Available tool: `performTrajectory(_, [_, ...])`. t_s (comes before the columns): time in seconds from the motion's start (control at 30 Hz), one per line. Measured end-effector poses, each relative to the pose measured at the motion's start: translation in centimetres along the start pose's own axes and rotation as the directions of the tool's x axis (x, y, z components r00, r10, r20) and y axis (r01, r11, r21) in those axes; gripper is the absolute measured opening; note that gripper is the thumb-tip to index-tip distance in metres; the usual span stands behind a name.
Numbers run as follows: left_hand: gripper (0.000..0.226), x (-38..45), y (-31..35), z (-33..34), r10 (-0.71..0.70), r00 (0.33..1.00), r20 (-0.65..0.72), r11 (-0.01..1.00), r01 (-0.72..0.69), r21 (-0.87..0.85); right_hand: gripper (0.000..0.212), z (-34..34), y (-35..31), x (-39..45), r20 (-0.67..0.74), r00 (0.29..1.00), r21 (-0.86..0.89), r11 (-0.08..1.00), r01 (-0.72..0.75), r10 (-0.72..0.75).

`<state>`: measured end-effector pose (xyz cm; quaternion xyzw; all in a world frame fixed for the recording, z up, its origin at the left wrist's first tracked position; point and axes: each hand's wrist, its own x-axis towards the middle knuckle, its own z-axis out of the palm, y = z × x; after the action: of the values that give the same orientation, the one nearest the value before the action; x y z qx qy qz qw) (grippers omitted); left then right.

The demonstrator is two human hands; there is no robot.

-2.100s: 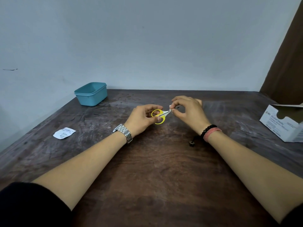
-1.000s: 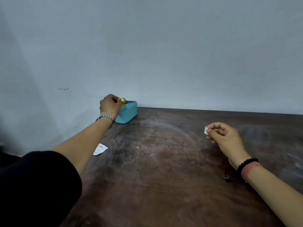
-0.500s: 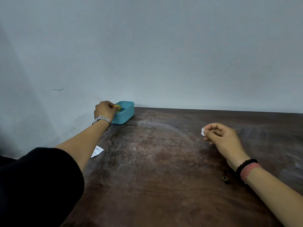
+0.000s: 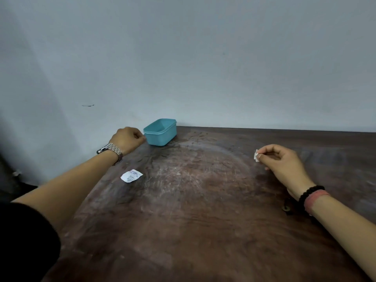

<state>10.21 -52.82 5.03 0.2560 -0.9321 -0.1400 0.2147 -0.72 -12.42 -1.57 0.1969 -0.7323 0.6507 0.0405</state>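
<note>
left hand (image 4: 128, 140), curled with nothing seen in it, sits beside the box (image 4: 160, 133) at eleven o'clock, while the right hand (image 4: 284, 163) at three o'clock pinches a paper scrap (image 4: 256, 155), which probably goes across into that box next.

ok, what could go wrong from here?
The paper scrap is only pinched by the right hand; it could slip out.
The left hand is curled close beside the blue tub; a knock might shove it.
The small dark ring by the right wrist could get swept away.
</note>
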Motion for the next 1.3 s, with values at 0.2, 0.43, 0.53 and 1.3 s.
performTrajectory(0.2, [0.027, -4.5, -1.4, -2.3, 0.003, 0.947, 0.323, 0.994, -0.038, 0.102, 0.004, 1.2, -1.4, -1.1, 0.147, 0.986, 0.171, 0.980, -0.102, 0.077])
performTrajectory(0.43, [0.031, -7.6, -2.6, -2.2, -0.011, 0.937, 0.350, 0.996, -0.023, 0.091, 0.009, 2.7, -3.5, -2.8, 0.405, 0.866, 0.422, 0.780, -0.462, 0.293])
performTrajectory(0.53, [0.038, -8.1, -2.7, -1.6, -0.025, 0.946, 0.322, 1.000, 0.022, 0.013, 0.010, 3.2, -4.2, -3.6, 0.466, 0.820, 0.477, 0.685, -0.550, 0.334])
performTrajectory(1.3, [0.018, -16.7, 13.5, 1.4, 0.221, 0.902, 0.371, 0.512, 0.217, -0.831, 0.011, 2.7, -8.4, -9.9, 0.366, 0.893, 0.271, 0.888, -0.371, 0.262])
